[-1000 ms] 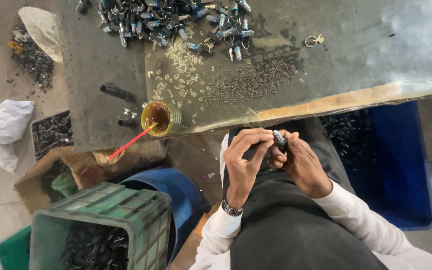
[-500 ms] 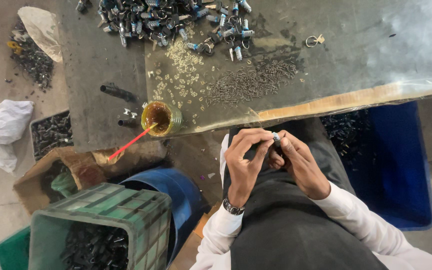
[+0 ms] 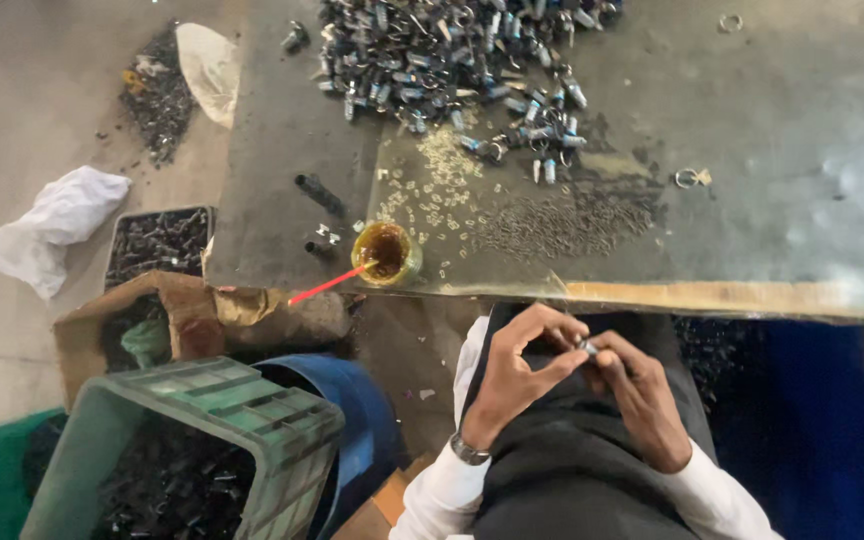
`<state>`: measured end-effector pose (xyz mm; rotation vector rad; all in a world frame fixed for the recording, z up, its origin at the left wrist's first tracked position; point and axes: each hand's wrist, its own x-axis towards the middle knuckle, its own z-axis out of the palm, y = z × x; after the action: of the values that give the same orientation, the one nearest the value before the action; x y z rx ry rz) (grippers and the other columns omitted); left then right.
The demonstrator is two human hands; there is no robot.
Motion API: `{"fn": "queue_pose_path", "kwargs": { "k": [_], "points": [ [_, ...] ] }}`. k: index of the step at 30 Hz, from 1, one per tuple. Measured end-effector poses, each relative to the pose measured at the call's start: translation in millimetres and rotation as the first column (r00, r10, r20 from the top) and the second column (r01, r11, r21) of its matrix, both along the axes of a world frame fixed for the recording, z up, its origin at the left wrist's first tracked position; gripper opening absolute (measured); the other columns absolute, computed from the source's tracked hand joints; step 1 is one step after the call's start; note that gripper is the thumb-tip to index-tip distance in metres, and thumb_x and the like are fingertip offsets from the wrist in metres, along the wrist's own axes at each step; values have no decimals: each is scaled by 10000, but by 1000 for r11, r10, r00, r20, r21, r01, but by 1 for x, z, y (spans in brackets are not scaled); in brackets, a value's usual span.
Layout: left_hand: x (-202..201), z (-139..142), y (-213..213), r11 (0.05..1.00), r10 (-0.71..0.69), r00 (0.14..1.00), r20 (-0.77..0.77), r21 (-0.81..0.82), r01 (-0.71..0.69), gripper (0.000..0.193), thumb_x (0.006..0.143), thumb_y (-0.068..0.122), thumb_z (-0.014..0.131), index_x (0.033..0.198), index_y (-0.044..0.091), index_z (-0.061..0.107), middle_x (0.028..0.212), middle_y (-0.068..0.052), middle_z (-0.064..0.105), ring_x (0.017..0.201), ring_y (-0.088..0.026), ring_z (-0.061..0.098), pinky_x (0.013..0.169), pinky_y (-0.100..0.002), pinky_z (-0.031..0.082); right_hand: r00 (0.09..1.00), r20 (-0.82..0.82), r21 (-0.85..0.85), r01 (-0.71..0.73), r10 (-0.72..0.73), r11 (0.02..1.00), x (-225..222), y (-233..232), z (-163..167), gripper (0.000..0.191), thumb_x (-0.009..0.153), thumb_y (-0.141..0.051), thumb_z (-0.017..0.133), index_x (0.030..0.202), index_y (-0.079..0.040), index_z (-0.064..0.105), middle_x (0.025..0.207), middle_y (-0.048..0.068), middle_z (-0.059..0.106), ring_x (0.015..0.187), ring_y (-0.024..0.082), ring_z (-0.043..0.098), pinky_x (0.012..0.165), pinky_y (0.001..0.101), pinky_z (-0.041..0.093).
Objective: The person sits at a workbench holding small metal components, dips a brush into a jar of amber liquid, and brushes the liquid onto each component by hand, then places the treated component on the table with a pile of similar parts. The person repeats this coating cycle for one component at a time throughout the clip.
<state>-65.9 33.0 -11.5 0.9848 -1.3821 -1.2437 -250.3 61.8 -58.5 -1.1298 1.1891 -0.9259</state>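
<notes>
A small metal part [image 3: 586,347] sits pinched between the two hands, held low over the lap, just below the table's front edge. The left hand [image 3: 520,365] curls its fingers round it from one side, thumb and forefinger closed on the piece; the right hand [image 3: 642,395] meets it from the other, fingertips clenched on the same spot. It looks like a short dark cylinder with a bright end, though it is too small here to say more.

To do this well, I'd judge: keep the piece steady with the left, let the right do the fine turning or pressing, and stay over the lap so nothing drops to the floor.

Out from there, the worn metal-topped table [image 3: 802,240] carries a big heap of similar metal parts [image 3: 452,50], a scatter of pale tiny washers [image 3: 432,180], a spread of dark small pins [image 3: 562,225], and a little cup of amber oil [image 3: 384,252] with a red stick [image 3: 322,288] in it. On the floor: a green plastic crate [image 3: 202,440] of dark parts, a blue tub [image 3: 352,420], a torn cardboard box [image 3: 152,320], a white cloth [image 3: 52,225].
</notes>
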Motion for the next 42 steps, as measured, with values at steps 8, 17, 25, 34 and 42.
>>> {"fn": "queue_pose_path", "kwargs": {
  "k": [8,17,25,34,42],
  "points": [
    [50,-21,10,905,415,888,-197,192,-380,192,963,105,715,1121,5,674,935,-39,691,790,-83,648,703,-240,556,943,254,-62,-207,216,976,8,1,-14,408,1033,-358,541,1000,23,682,877,29,604,806,127,563,746,269,476],
    [157,11,-23,566,816,556,-161,27,-824,485,894,46,701,1342,114,526,965,27,597,651,-22,493,524,-178,408,937,317,67,-178,148,982,19,-5,-9,303,942,-157,700,1074,103,780,841,73,663,800,150,602,745,296,493],
    [170,13,-40,458,889,405,215,-374,-807,146,996,102,731,937,-29,709,847,-38,590,604,-73,454,475,-221,479,962,272,180,-68,17,981,37,-8,3,292,947,-145,658,1141,63,727,908,91,734,840,149,664,790,308,545],
    [181,34,-29,536,840,493,226,-486,-690,63,998,32,706,965,-21,700,916,-45,707,634,-99,567,520,-235,497,953,303,176,-64,8,982,70,-9,6,279,960,-137,658,1143,61,728,914,76,716,833,135,645,786,295,528],
    [170,32,-11,476,827,534,-179,-282,-833,141,1030,120,648,1015,-20,632,891,-129,707,592,-152,646,524,-260,503,936,339,173,36,-94,984,75,-8,7,272,975,-148,646,1150,52,703,919,80,709,834,132,638,781,291,520]
  ]
}}
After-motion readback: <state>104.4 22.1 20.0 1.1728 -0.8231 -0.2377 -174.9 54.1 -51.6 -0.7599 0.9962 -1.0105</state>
